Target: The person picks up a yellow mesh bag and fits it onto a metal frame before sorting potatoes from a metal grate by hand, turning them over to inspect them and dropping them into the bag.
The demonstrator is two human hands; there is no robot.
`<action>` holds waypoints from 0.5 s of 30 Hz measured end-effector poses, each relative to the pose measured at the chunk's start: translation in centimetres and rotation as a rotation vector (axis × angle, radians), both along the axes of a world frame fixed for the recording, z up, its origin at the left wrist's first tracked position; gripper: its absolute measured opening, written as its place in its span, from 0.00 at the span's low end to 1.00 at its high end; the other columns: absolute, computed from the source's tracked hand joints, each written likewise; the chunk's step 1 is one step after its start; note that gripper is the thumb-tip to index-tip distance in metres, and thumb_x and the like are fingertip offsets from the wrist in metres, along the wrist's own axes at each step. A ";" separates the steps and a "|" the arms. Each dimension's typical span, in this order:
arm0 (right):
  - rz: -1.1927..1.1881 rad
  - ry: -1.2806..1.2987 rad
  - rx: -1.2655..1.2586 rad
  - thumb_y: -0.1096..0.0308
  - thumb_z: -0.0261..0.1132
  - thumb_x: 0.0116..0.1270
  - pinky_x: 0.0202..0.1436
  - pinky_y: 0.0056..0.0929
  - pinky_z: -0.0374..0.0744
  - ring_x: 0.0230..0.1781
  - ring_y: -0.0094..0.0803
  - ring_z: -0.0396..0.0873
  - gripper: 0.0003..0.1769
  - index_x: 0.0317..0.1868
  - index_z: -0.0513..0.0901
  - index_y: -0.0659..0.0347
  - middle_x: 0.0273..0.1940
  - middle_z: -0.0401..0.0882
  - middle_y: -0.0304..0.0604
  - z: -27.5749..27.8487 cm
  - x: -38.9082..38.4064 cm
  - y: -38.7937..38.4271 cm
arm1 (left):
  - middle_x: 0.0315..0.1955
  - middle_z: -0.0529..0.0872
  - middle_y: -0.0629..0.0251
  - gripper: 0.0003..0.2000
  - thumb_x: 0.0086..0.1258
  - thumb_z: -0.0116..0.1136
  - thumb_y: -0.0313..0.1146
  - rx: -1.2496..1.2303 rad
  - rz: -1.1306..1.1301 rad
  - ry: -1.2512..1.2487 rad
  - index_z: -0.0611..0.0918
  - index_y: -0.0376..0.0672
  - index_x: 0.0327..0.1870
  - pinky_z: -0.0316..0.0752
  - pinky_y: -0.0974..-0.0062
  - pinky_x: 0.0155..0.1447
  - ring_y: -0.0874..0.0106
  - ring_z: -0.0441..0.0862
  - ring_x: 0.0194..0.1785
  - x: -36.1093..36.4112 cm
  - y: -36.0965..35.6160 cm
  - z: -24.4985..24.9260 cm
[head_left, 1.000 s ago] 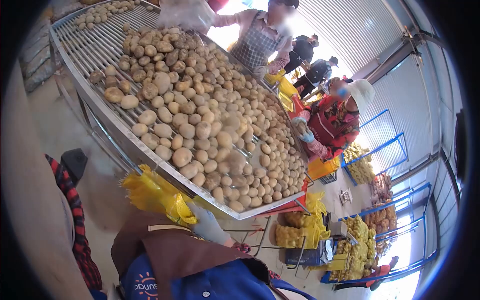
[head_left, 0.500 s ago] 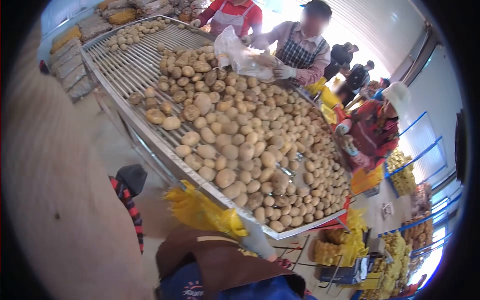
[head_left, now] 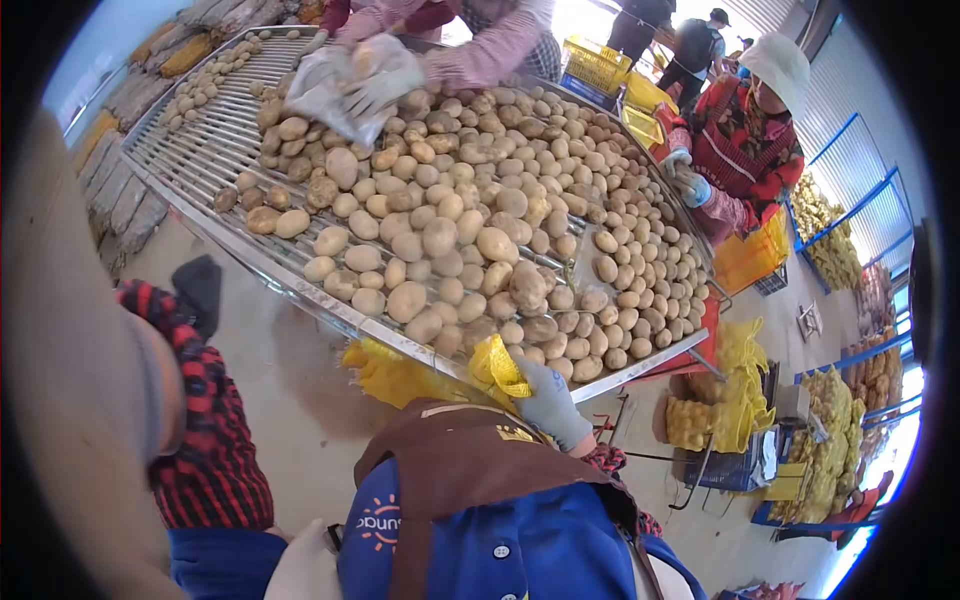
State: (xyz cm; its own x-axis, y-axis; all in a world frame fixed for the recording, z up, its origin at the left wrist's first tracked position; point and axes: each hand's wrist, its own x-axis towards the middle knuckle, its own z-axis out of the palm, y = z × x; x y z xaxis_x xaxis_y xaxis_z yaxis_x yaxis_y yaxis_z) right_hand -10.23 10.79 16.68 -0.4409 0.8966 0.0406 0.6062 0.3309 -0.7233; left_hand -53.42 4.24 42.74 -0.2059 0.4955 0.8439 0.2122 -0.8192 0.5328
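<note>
Potatoes (head_left: pixel 440 238) cover much of a slatted metal table (head_left: pixel 195 150). My right hand (head_left: pixel 550 400), in a grey glove, is closed on a bunched yellow mesh bag (head_left: pixel 498 370) at the table's near edge. More yellow mesh (head_left: pixel 390 375) hangs below that edge. A large, blurred pale shape fills the left side; it appears to be my left hand (head_left: pixel 80 350), gloved and raised close to the camera beside a red-and-black sleeve (head_left: pixel 205 430). Its fingers cannot be made out, nor whether it holds anything.
Across the table, a co-worker's gloved hands (head_left: pixel 385 85) hold a clear plastic bag (head_left: pixel 330 90). Another person in a pale hat (head_left: pixel 778 70) stands at the right side. Filled sacks (head_left: pixel 125 205) lie at the left; crates and mesh sacks (head_left: pixel 825 420) stand at the right.
The view has tilted and shifted. My right hand has come up at the near edge, with yellow mesh visible in its grip. The co-worker leans farther over the potatoes with the plastic bag.
</note>
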 end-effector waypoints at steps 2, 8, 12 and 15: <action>-0.018 0.074 -0.006 0.72 0.70 0.62 0.57 0.38 0.81 0.53 0.52 0.85 0.31 0.68 0.77 0.63 0.50 0.86 0.59 -0.5 1.4 0.2 | 0.67 0.77 0.51 0.28 0.76 0.54 0.36 0.025 0.022 0.017 0.68 0.34 0.74 0.74 0.67 0.70 0.65 0.76 0.69 0.5 0.2 1.3; -0.216 0.581 -0.336 0.72 0.69 0.68 0.53 0.32 0.80 0.49 0.37 0.86 0.21 0.60 0.81 0.67 0.48 0.88 0.48 3.7 3.9 2.2 | 0.67 0.77 0.51 0.28 0.77 0.54 0.36 0.013 0.111 0.069 0.67 0.34 0.75 0.74 0.67 0.70 0.66 0.75 0.69 3.9 -0.2 2.9; -0.192 0.928 -0.270 0.74 0.68 0.71 0.53 0.30 0.81 0.51 0.32 0.85 0.20 0.61 0.80 0.70 0.52 0.86 0.44 5.2 3.5 5.4 | 0.67 0.76 0.51 0.29 0.77 0.53 0.36 -0.313 0.213 -0.018 0.66 0.34 0.75 0.74 0.68 0.70 0.66 0.75 0.70 11.2 3.5 -2.9; -0.169 1.269 -0.600 0.72 0.67 0.73 0.56 0.29 0.82 0.52 0.32 0.84 0.22 0.65 0.77 0.68 0.55 0.85 0.45 7.7 1.4 6.2 | 0.67 0.77 0.53 0.31 0.72 0.59 0.32 -0.710 -0.005 0.143 0.68 0.35 0.75 0.73 0.72 0.68 0.70 0.74 0.69 17.6 9.2 -10.3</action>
State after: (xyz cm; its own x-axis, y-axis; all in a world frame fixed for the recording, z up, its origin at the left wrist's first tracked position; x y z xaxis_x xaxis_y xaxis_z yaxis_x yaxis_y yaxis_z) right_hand -8.83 16.97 24.43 -0.2810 0.9565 -0.0782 -0.5523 -0.2278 -0.8019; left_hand -35.84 13.48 32.48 -0.1136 0.9346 0.3370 0.3164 -0.2875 0.9040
